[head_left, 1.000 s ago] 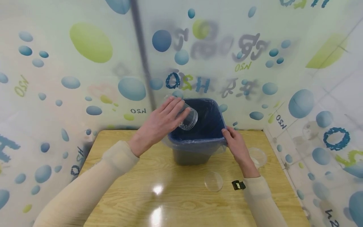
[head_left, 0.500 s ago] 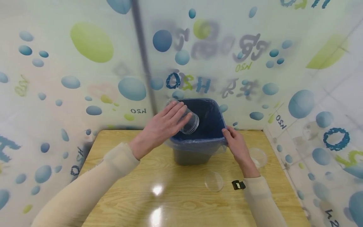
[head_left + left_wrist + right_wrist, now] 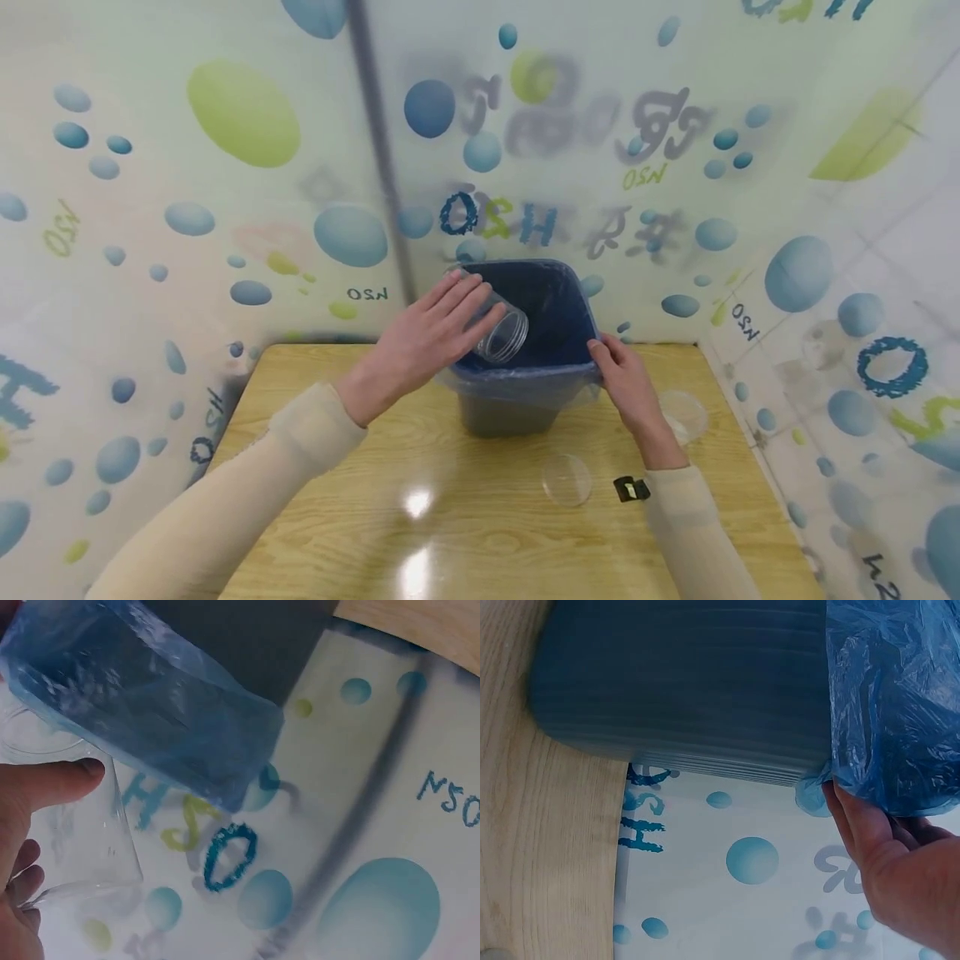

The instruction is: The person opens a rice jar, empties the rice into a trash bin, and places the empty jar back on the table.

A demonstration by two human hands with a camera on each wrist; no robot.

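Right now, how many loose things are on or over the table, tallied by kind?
Clear jar, held in the left hand over the bin: 1
Grey bin with blue liner, right hand on its rim: 1
Clear round lids or dishes on the table: 2
Small black clip: 1
Total: 5

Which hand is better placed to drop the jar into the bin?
The left hand: it already holds the clear jar, tilted over the bin's opening. The right hand only grips the bin's rim.
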